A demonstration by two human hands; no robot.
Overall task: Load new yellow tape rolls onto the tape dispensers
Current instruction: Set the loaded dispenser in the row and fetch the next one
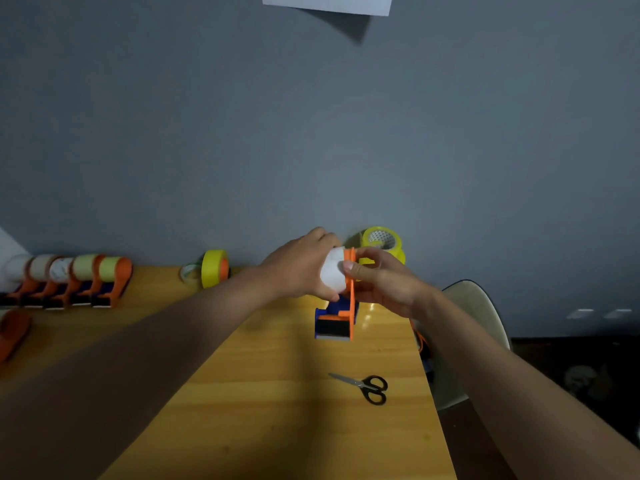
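An orange and blue tape dispenser [337, 322] is held just above the wooden table [242, 375]. My left hand [301, 266] grips a white, empty-looking core [332, 273] on the dispenser's spindle. My right hand [384, 284] holds the dispenser's orange side plate, thumb pressed against the core. A stack of yellow tape rolls [382, 245] stands behind my hands by the wall. One more yellow roll [214, 268] stands on edge on an orange hub to the left.
A row of several orange dispensers [69, 282] with pale rolls lines the table's left. Black scissors [369, 388] lie near the right edge. A clear tape roll [188, 273] sits beside the yellow one. A pale chair [474, 306] stands right of the table.
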